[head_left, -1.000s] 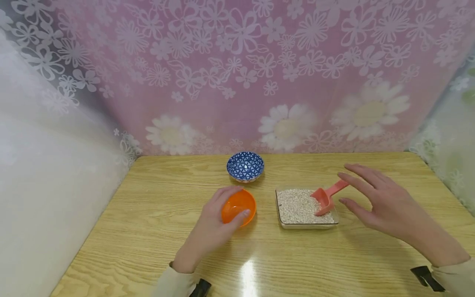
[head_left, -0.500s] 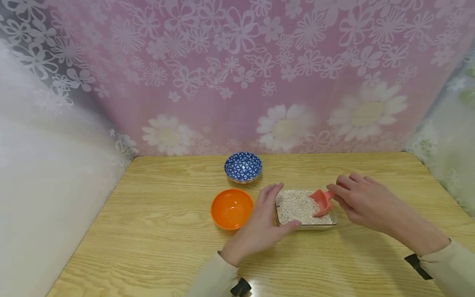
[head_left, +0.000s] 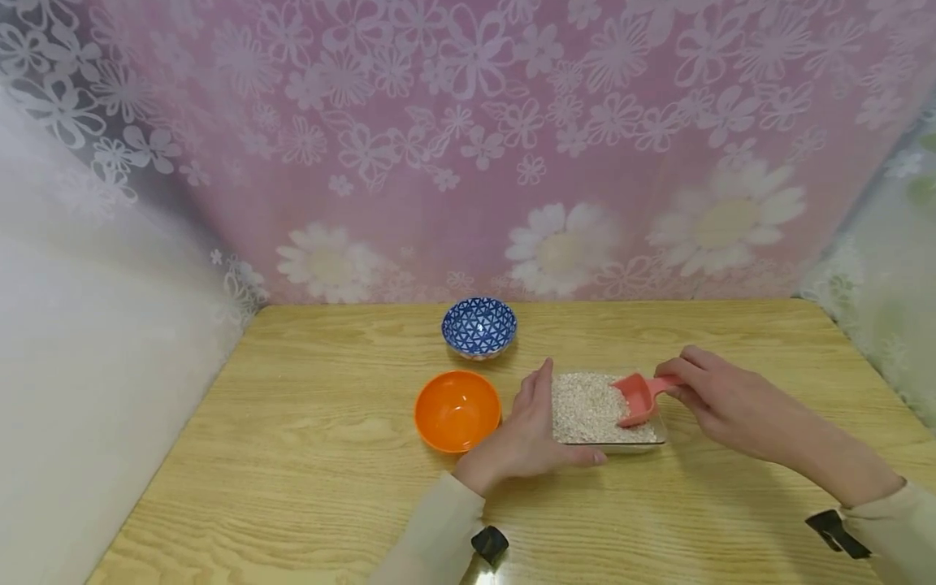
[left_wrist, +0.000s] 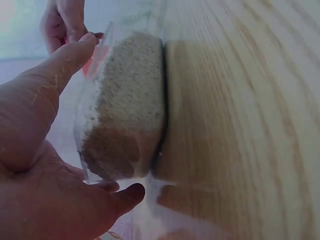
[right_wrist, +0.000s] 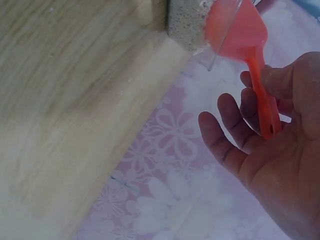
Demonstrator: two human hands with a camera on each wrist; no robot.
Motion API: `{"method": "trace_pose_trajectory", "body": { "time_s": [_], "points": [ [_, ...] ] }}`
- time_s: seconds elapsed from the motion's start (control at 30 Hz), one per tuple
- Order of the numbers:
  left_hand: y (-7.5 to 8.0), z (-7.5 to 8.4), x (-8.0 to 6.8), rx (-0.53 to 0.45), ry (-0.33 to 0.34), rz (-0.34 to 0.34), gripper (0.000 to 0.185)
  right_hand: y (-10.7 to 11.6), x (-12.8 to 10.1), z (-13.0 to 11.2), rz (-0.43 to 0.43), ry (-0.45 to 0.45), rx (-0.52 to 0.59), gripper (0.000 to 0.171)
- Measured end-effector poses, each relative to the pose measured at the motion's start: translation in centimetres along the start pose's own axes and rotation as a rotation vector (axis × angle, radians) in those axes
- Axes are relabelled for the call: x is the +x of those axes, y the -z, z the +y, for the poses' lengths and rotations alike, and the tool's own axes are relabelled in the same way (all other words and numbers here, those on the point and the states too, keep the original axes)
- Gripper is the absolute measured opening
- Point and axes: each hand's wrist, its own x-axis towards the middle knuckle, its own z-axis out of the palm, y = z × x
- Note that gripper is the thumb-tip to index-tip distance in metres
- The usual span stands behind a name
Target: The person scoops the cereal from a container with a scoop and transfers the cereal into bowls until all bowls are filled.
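Observation:
A clear rectangular container (head_left: 614, 448) on the table is filled with pale oat-like flakes (head_left: 587, 406). My left hand (head_left: 522, 443) lies against its left end, fingers straight along that side and thumb along the front; the left wrist view shows the thumb (left_wrist: 70, 57) close to the wall. A pink scoop (head_left: 638, 400) leans in the right end of the container, its bowl partly in the flakes. My right hand (head_left: 720, 400) pinches the scoop's handle (right_wrist: 262, 95) between thumb and index finger, the other fingers loosely curved in the right wrist view.
An orange bowl (head_left: 457, 412) stands just left of my left hand. Behind it is a blue-and-white patterned bowl (head_left: 478, 327). The wooden table (head_left: 307, 455) ends at a pink flowered curtain (head_left: 409, 162) at the back.
My left hand has left the orange bowl and moved right to the container. My right hand has closed in on the scoop's handle and now pinches it.

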Motion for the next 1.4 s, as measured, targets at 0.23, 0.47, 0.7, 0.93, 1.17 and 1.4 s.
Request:
{"method": "trace_pose_trajectory", "body": {
  "time_s": [0.23, 0.47, 0.7, 0.93, 1.17, 1.4],
  "points": [
    [0.3, -0.7, 0.9, 0.028, -0.014, -0.006, 0.129, -0.9, -0.5, 0.4, 0.026, -0.021, 0.105, 0.036],
    [1.4, -1.7, 1.0, 0.011, -0.059, -0.012, 0.123, -1.9, -1.1, 0.5, 0.066, -0.05, 0.191, 0.039],
    [1.7, -2.3, 1.0, -0.018, -0.067, -0.019, 0.124, -2.8, -1.4, 0.5, 0.096, -0.082, 0.281, 0.036],
    [1.0, -2.3, 1.2, 0.007, -0.052, -0.033, 0.132, -3.7, -1.5, 0.4, 0.15, -0.077, 0.285, 0.038],
    [0.6, -2.5, 1.3, 0.008, -0.029, -0.025, 0.133, -4.6, -1.2, -0.1, 0.161, -0.062, 0.316, 0.043],
    [0.5, -2.4, 1.4, 0.02, -0.029, -0.011, 0.129, -5.0, -1.0, -0.3, 0.172, -0.055, 0.312, 0.038]
  ]
}}
